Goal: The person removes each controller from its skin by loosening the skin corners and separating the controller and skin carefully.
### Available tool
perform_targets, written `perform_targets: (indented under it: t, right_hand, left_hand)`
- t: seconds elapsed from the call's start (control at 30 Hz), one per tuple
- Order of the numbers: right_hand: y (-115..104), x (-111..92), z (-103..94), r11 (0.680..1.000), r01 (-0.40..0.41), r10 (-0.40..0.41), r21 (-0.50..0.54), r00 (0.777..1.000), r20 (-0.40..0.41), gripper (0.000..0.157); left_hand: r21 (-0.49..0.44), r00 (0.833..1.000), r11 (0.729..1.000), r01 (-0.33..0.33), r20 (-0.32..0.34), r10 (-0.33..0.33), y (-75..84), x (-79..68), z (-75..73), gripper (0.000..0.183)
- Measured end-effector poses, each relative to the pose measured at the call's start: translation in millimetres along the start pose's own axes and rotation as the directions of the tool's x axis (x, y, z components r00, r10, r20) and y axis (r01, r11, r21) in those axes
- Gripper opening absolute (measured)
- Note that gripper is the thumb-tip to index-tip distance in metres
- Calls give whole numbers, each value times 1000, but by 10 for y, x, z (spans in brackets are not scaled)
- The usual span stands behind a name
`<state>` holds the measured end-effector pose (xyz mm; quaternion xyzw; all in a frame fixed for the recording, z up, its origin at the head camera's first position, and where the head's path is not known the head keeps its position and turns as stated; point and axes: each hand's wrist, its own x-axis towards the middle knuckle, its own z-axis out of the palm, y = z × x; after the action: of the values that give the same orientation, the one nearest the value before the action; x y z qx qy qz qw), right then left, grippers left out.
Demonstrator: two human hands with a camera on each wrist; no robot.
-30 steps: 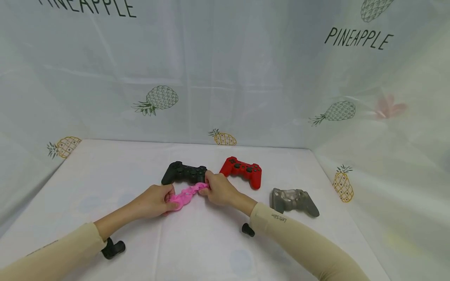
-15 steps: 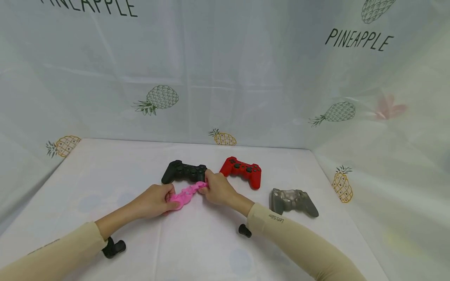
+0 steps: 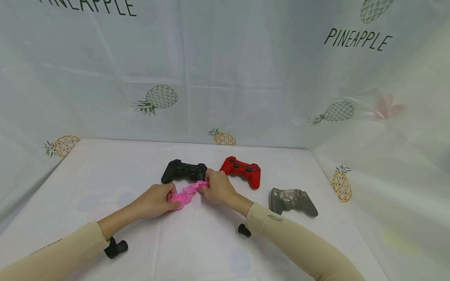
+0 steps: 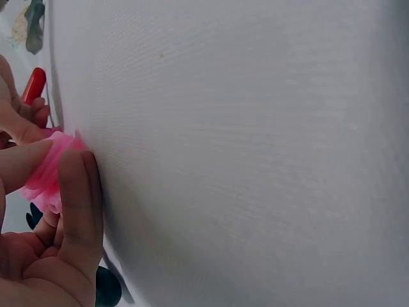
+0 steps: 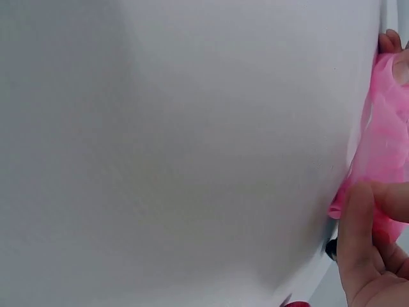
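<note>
A soft, crumpled pink silicone cover (image 3: 188, 194) stretches between both hands, just above the white table. My left hand (image 3: 156, 201) pinches its near left end between thumb and fingers. The far right end is pinched by my right hand (image 3: 218, 187), close to a black game controller (image 3: 184, 171). In the right wrist view the pink cover (image 5: 383, 144) looks thin and partly see-through, with folds along its length. The left wrist view shows it bunched between the left thumb and fingers (image 4: 75, 198).
Behind the right hand lies a red game controller (image 3: 242, 171). Farther right is a grey, mottled, controller-shaped thing (image 3: 292, 201); whether it is a controller or a cover I cannot tell. A pineapple-print curtain (image 3: 246, 78) hangs behind the white table (image 3: 116, 168).
Very little differs. My right hand and forearm have shifted slightly left and away, and both hands keep their grip on the pink silicone cover.
</note>
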<state>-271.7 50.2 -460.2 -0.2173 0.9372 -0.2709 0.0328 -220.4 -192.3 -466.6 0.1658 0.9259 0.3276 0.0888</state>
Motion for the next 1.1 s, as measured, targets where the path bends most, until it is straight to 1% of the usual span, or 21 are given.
perform_targets:
  t: [0.17, 0.27, 0.33, 0.43, 0.53, 0.6, 0.67, 0.73, 0.83, 0.9, 1.0, 1.03, 1.1]
  right_hand:
    - [32, -1, 16, 1000, 1, -1, 15, 1000, -28, 20]
    - [67, -30, 5, 1000, 12, -12, 20, 1000, -21, 18]
    - [84, -60, -27, 998, 43, -43, 36, 999, 1, 18]
    - [110, -103, -86, 993, 102, -105, 56, 993, 54, 19]
    - [147, -140, -122, 987, 150, -156, 63, 982, 106, 21]
    - [170, -166, -131, 986, 156, -164, 65, 976, 142, 24]
    - [186, -191, -136, 985, 152, -163, 77, 971, 175, 28]
    - [196, -225, -142, 985, 135, -154, 110, 968, 198, 34]
    - [211, -294, -161, 980, 74, -112, 185, 972, 206, 46]
    - [227, -347, -177, 974, 30, -76, 226, 977, 198, 49]
    - [257, -419, -207, 967, -19, -30, 255, 982, 187, 46]
    - [268, -439, -216, 966, -25, -23, 256, 983, 185, 44]
    - [290, -471, -229, 967, -26, -22, 253, 983, 185, 40]
  left_hand:
    - [-4, 1000, 1000, 7, -1, -7, 4, 6, 17, 34]
    - [-16, 1000, 1000, 21, 7, -21, -2, 7, 15, 34]
    - [-20, 1000, 1000, 22, 8, -22, -8, 2, 0, 33]
    - [-15, 1000, 1000, 12, -7, -12, -28, -13, -30, 32]
    - [-18, 999, 999, -30, -15, 30, -55, -35, -46, 32]
    - [-39, 999, 998, -49, -14, 49, -73, -46, -38, 33]
    - [-69, 998, 995, -68, -13, 67, -83, -60, -32, 35]
    - [-114, 998, 992, -62, -18, 61, -90, -74, -23, 41]
    - [-165, 999, 986, -32, -39, 26, -98, -104, -21, 54]
    - [-188, 999, 982, -5, -53, -5, -106, -130, -24, 60]
    - [-176, 998, 984, 10, -67, -22, -115, -175, -39, 51]
    - [-176, 998, 984, 16, -65, -28, -115, -188, -43, 47]
    - [-182, 998, 983, 6, -58, -16, -118, -210, -48, 39]
